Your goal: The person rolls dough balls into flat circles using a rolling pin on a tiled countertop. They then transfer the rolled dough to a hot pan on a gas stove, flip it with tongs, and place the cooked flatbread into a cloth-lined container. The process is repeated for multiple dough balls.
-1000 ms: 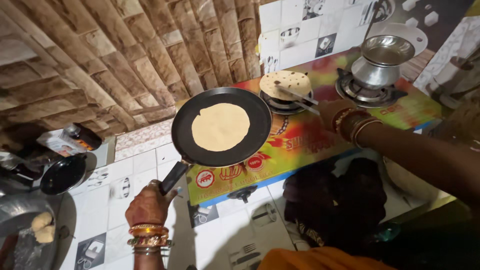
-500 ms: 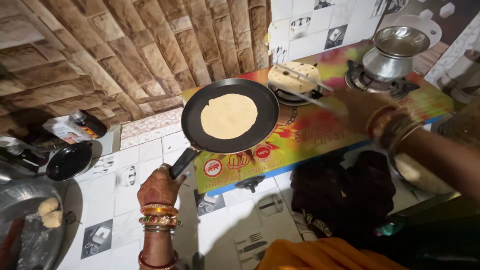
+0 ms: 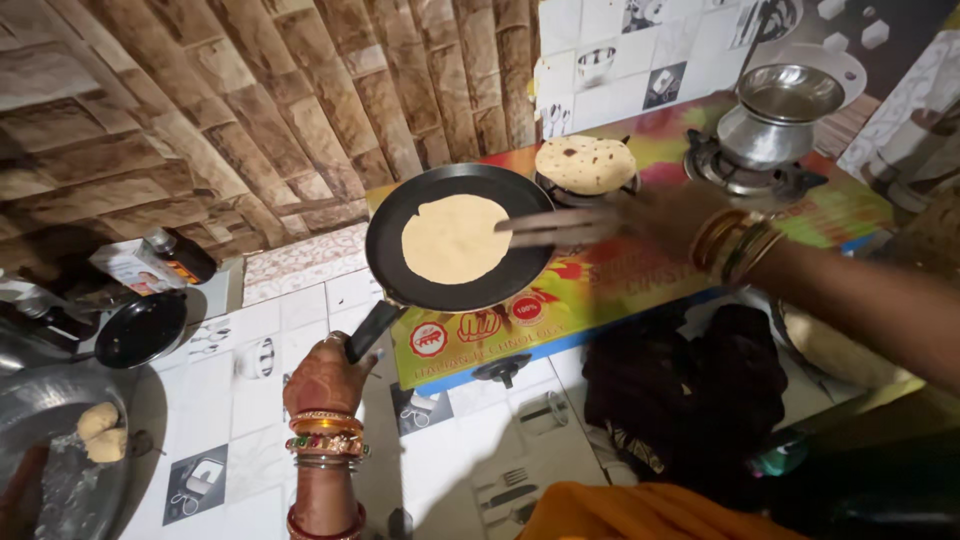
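1. The white tiled desk point(image 3: 250, 400) carries everything. On it stands the wide two-burner gas stove with a brightly coloured glass top point(image 3: 600, 290), set close to the brown brick-pattern wall.
2. The round black flat iron pan point(image 3: 460, 238) is held at the stove's near left corner, with its handle pointing toward the person, so it can be held steady from the desk side.
3. The left hand point(image 3: 325, 378) has its grip closed around that black handle, probably to stop the pan from sliding while the food is touched.
4. The pale round flatbread point(image 3: 455, 238) lies flat in the middle of the pan.
5. The right hand point(image 3: 665, 220) reaches across the stove and is closed on thin metal tongs point(image 3: 545, 228). Their tips rest on the right edge of the flatbread. The hand is blurred by motion.
6. A second, brown-spotted flatbread point(image 3: 585, 163) sits directly on the left burner, behind the pan.
7. A shiny steel pot point(image 3: 780, 115) stands on the right burner, well apart from the pan.
8. At the far left, a steel plate point(image 3: 40, 420) holds small dough balls point(image 3: 98, 430), near enough to reach.
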